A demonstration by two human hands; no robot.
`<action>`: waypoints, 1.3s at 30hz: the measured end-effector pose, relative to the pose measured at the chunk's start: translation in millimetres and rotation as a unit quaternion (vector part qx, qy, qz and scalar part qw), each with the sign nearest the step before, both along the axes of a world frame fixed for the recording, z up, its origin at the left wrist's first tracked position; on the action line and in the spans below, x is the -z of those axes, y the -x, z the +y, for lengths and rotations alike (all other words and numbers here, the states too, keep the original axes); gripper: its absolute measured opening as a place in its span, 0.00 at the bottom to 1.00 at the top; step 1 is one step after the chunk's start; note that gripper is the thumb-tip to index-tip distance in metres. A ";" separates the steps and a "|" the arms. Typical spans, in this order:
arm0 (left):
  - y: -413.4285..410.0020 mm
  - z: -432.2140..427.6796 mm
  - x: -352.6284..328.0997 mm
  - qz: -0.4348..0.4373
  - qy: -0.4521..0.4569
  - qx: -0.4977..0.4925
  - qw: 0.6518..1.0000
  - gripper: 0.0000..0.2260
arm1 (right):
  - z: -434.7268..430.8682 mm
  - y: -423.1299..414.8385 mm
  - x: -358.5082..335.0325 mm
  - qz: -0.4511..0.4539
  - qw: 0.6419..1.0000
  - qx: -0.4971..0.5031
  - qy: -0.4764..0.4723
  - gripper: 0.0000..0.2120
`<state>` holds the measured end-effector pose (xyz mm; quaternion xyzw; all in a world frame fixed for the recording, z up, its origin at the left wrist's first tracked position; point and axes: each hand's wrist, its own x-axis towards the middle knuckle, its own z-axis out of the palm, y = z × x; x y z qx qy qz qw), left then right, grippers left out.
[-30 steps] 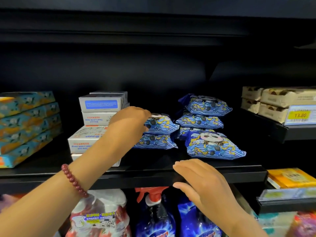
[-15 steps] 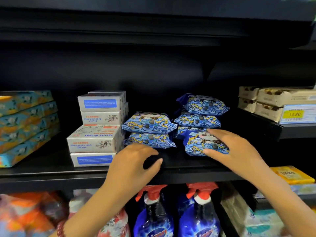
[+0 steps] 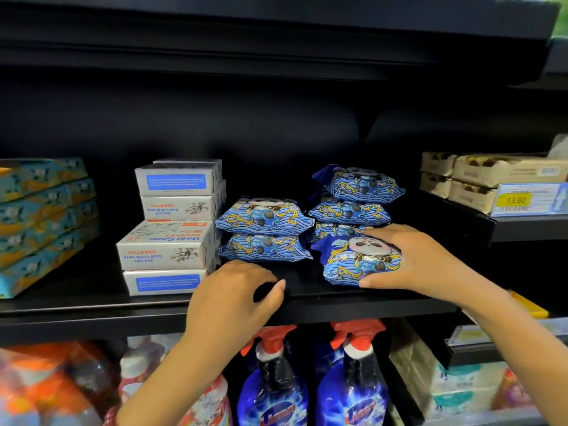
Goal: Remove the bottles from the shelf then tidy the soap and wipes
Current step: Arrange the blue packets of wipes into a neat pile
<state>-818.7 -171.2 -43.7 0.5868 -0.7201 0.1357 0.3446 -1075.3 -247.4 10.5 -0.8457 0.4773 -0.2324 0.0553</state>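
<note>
Shelf (image 3: pixel 353 299): four soap boxes (image 3: pixel 167 247), six wipes (image 3: pixel 264 216); right grip (image 3: pixel 415 256) grasps one; left grip (image 3: pixel 233 299) released.

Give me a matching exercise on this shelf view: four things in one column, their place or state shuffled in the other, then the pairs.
1 soap boxes
2 spray bottles
3 price tag
4 front wipes pack

A below the shelf
B gripped by the right hand
C stacked left of the wipes stack
D yellow, reads 13.80

Pairs: 1-C, 2-A, 3-D, 4-B
</note>
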 end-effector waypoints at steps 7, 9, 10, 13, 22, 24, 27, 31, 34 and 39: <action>10.7 7.6 -18.8 0.263 -0.063 0.058 0.961 0.28 | 33.1 -3.4 8.6 -0.108 0.957 -0.006 0.269 0.36; 20.8 10.6 -31.7 0.372 -0.122 0.138 0.910 0.25 | 45.5 -11.9 8.0 -0.138 0.940 -0.023 0.313 0.35; 26.0 10.6 -37.1 0.402 -0.156 0.177 0.885 0.22 | 50.7 -17.2 7.8 -0.131 0.933 -0.028 0.334 0.34; 35.8 10.8 -46.7 0.433 -0.210 0.233 0.845 0.16 | 60.4 -32.0 8.6 -0.088 0.918 -0.027 0.386 0.31; 19.3 22.8 -36.6 0.497 -0.097 0.281 0.815 0.11 | 69.8 -28.1 -5.5 -0.303 0.950 -0.042 0.061 0.47; 16.8 27.3 -36.6 0.490 -0.087 0.291 0.817 0.11 | 67.0 -31.8 -7.2 -0.362 0.924 -0.111 -0.063 0.41; 13.5 31.6 -37.3 0.479 -0.079 0.303 0.820 0.15 | 71.4 -40.6 -9.9 -0.386 0.904 -0.166 -0.080 0.25; -7.0 29.0 -38.5 0.451 -0.094 0.314 0.830 0.20 | 78.3 -49.9 -3.4 -0.374 0.909 -0.182 0.020 0.22; -21.0 29.1 -50.6 0.386 -0.163 0.341 0.842 0.28 | 79.2 -55.6 1.1 -0.312 0.921 -0.207 0.108 0.18; -21.0 30.4 -74.4 0.251 -0.241 0.348 0.870 0.22 | 67.1 -60.2 3.6 -0.253 0.904 -0.268 0.218 0.20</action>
